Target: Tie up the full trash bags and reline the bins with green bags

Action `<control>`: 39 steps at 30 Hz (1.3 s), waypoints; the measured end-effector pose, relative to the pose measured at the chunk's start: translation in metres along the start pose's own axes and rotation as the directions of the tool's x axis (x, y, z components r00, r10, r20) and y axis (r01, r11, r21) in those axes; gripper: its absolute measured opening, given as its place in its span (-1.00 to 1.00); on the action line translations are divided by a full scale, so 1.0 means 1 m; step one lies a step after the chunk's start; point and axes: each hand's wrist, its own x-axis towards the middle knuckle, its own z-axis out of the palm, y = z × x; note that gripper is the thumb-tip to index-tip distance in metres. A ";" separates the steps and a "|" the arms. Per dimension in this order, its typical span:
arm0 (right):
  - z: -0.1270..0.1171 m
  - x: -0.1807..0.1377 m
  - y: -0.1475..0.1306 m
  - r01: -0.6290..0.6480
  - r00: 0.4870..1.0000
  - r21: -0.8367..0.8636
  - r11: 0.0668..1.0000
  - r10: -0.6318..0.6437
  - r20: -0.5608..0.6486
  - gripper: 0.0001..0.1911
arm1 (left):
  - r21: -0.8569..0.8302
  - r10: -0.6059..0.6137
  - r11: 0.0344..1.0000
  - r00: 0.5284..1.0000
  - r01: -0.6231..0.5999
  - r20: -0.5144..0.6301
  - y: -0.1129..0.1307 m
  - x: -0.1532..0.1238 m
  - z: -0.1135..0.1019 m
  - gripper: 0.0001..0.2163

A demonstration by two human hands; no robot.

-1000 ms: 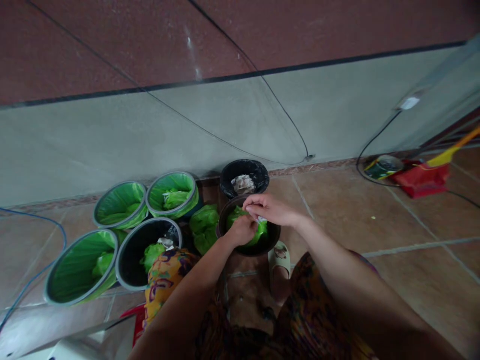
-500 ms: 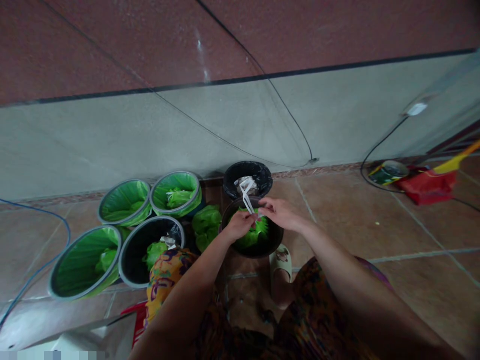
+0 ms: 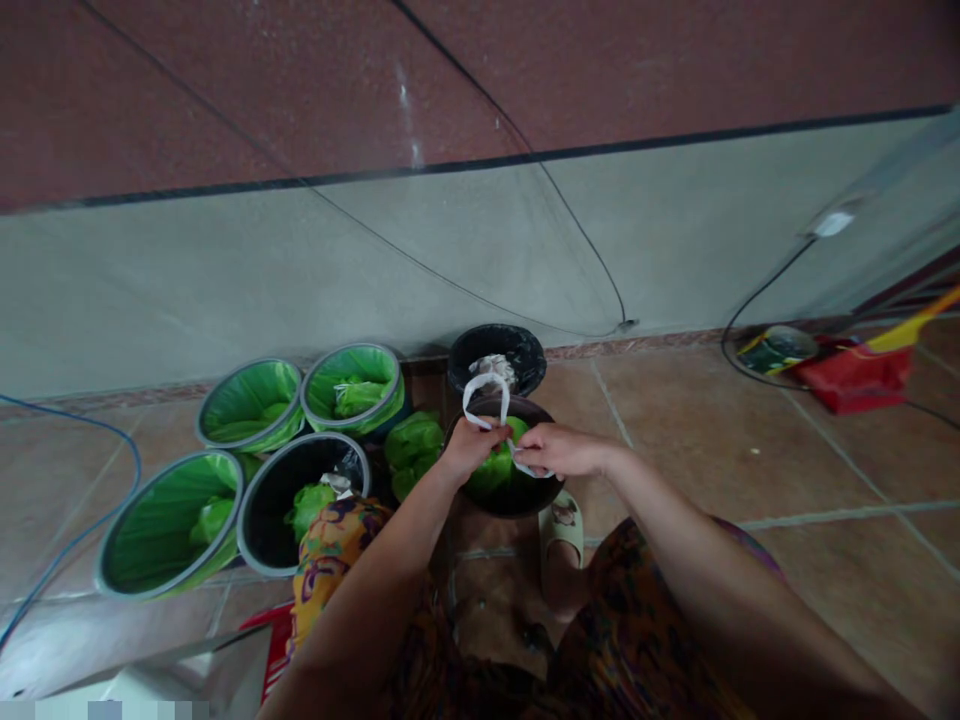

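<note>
A thin white strip (image 3: 486, 392), looped above a dark bin (image 3: 517, 495), is pinched at its two ends: one by the left hand (image 3: 466, 447), the other by the right hand (image 3: 561, 450), both closed on it. It is judged light, limp and easily torn, best gripped near the ends. A crumpled green bag (image 3: 499, 466) lies inside the bin beneath. Four grey-rimmed bins (image 3: 304, 485) are grouped to the left.

Six round bins (image 3: 352, 385), four seemingly green-lined, two hands (image 3: 466, 448), one red dustpan (image 3: 851, 375)
</note>
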 end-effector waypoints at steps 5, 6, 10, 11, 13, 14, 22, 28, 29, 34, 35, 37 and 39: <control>-0.006 0.008 0.009 -0.106 0.926 -0.187 0.977 0.028 -0.377 -0.67 | 0.121 0.192 0.974 0.981 -0.192 0.017 0.000 -0.001 -0.004 -0.95; -0.007 0.011 0.010 -0.091 0.884 -0.206 0.974 -0.016 -0.468 -0.70 | 0.144 0.236 0.959 0.970 -0.242 0.056 0.001 -0.002 -0.005 -0.95; -0.005 0.022 0.008 0.186 0.840 -0.138 0.973 -0.230 -0.492 -0.66 | 0.393 0.384 0.812 0.902 -0.431 0.196 0.010 -0.012 -0.005 -0.88; -0.003 0.024 0.007 0.235 0.847 -0.114 0.965 -0.261 -0.463 -0.65 | 0.468 0.415 0.752 0.885 -0.464 0.211 0.012 -0.014 -0.005 -0.87; -0.002 0.028 0.007 0.262 0.863 -0.075 0.962 -0.269 -0.428 -0.65 | 0.573 0.475 0.643 0.852 -0.508 0.222 0.013 -0.018 -0.005 -0.86; -0.001 0.029 0.007 0.259 0.870 -0.051 0.964 -0.256 -0.421 -0.66 | 0.605 0.506 0.601 0.835 -0.522 0.217 0.012 -0.019 -0.004 -0.86; 0.002 0.025 0.007 0.274 0.936 0.260 0.926 -0.195 -0.292 -0.76 | 0.525 0.662 0.635 0.750 -0.567 0.008 0.011 -0.023 0.007 -0.83; -0.001 0.022 0.003 0.177 0.835 -0.014 0.984 -0.158 -0.527 -0.78 | 0.507 0.575 0.710 0.818 -0.488 -0.019 0.015 -0.021 0.001 -0.88; -0.001 0.022 0.001 0.141 0.800 -0.086 0.986 -0.165 -0.577 -0.79 | 0.504 0.542 0.733 0.840 -0.456 -0.028 0.015 -0.020 0.000 -0.89; 0.003 0.025 -0.002 0.084 0.754 -0.131 0.988 -0.149 -0.640 -0.80 | 0.335 0.326 0.903 0.937 -0.270 -0.123 0.012 -0.013 0.001 -0.91; 0.004 0.026 -0.001 0.100 0.755 -0.095 0.990 -0.138 -0.641 -0.80 | 0.273 0.282 0.932 0.950 -0.238 -0.135 0.012 -0.012 0.002 -0.92; 0.004 0.028 0.000 0.158 0.742 0.002 0.988 -0.117 -0.660 -0.81 | 0.144 0.192 0.974 0.973 -0.173 -0.128 0.012 -0.011 0.004 -0.94; 0.003 0.029 0.000 0.220 0.717 0.117 0.968 -0.079 -0.693 -0.83 | 0.029 0.106 0.994 0.990 -0.104 -0.096 0.011 -0.011 0.006 -0.95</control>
